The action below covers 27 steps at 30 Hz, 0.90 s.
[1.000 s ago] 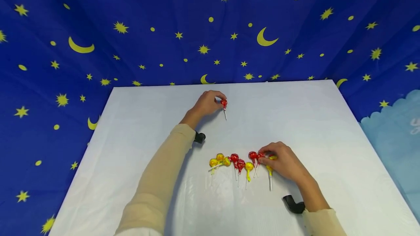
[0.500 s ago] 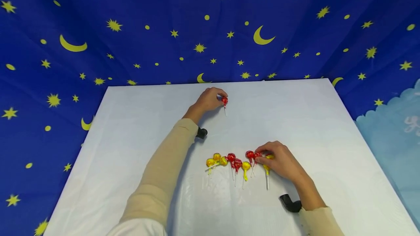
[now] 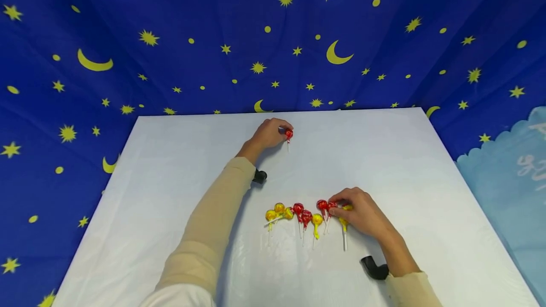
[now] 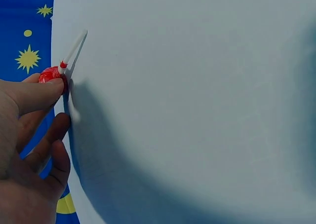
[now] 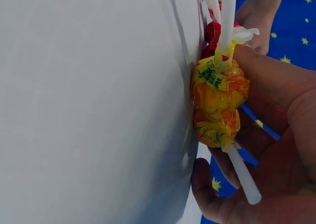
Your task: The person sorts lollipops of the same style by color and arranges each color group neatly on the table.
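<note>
Near the far edge of the white table, my left hand (image 3: 269, 134) pinches the head of a red lollipop (image 3: 289, 133) between thumb and fingers. Its white stick (image 4: 75, 47) points away from the fingertips in the left wrist view. My right hand (image 3: 360, 210) pinches another red lollipop (image 3: 332, 206) at the right part of a loose row. Yellow lollipops (image 5: 217, 93) sit close beside that hand in the right wrist view; one yellow lollipop (image 3: 343, 224) lies partly hidden under its fingers. Touching the held one is a red lollipop (image 3: 322, 204).
Leftward in the row lie red lollipops (image 3: 306, 217) and yellow lollipops (image 3: 270, 215), some sticks crossing. A black curved object (image 3: 374, 268) is by the right wrist, another black object (image 3: 259, 176) by the left forearm. A blue star-patterned cloth (image 3: 192, 60) hangs behind the table (image 3: 179, 155).
The head view has shifted slightly. The red lollipop's stick in my left hand now hangs straighter in that view. My right hand keeps its grip in the same place.
</note>
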Available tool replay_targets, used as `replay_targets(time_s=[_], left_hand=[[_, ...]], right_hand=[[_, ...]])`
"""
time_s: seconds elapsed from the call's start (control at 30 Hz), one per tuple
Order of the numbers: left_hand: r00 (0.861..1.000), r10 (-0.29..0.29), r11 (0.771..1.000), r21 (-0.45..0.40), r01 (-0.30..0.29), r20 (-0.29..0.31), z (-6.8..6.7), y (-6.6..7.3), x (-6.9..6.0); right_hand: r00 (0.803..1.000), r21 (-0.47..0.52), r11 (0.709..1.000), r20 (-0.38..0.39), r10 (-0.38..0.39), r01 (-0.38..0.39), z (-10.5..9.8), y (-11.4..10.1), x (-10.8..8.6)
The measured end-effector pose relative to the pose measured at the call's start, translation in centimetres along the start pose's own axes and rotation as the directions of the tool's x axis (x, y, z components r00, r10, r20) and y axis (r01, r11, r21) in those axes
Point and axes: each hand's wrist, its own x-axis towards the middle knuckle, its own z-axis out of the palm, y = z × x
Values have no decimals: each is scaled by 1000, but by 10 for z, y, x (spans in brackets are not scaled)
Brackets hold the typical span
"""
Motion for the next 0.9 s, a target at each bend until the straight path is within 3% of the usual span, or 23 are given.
replay_targets(time_s=[0.2,0.4,0.6,0.73,0.9], left_hand=[[999,34,999,-9,-34,1,-3,-1,-7],[1000,30,1000,-1,-30,3,-4,-2,-13],[995,60,998,-13,-61,-75,-5,2,-19],[988,108,993,-37,-112,-114,-4,4,-25],[966,212,975,-40,-220,-147,-3,9,-33]], right_hand=[[1000,-5,1000,-7,-11,10,1,-1,1],[1000,0,1000,10,6,-6,-1,0,0],[1000,16,1000,5,3,-3,-1,0,0],[1000,25,1000,8,6,-7,0,0,1],[1000,19,1000,6,16,-16,-1,-1,0]])
